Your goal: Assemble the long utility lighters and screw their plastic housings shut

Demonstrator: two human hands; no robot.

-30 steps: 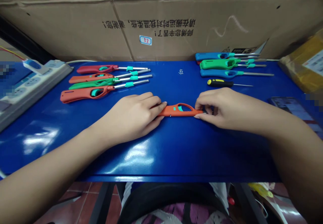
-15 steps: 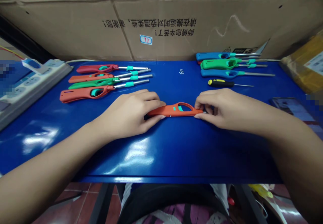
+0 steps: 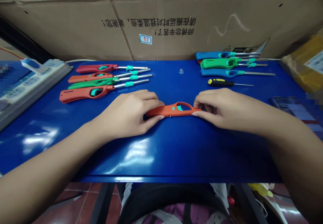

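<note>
An orange gas lighter (image 3: 168, 110) with a teal trigger lies level between my two hands, low over the blue tabletop (image 3: 161, 153). My left hand (image 3: 133, 111) pinches its handle end between thumb and fingers. At the neck past the trigger loop, my right hand (image 3: 214, 106) grips with thumb and fingertips; its fingers hide most of the metal tube. Behind my left hand rests a row of lighters in red, orange and green, the nearest an orange lighter (image 3: 87, 94). Beyond my right hand is a black-and-yellow screwdriver (image 3: 222, 82).
Blue and green lighters, one of them a green lighter (image 3: 219, 63), lie at the back right. A phone (image 3: 294, 111) is at the right, near a taped box (image 3: 305, 64). A white power strip (image 3: 32, 82) runs along the left. A large cardboard box (image 3: 161, 15) stands behind.
The orange lighter has shifted very slightly left with both hands. My right fingers sit a little closer over the neck, covering the metal tube that showed before.
</note>
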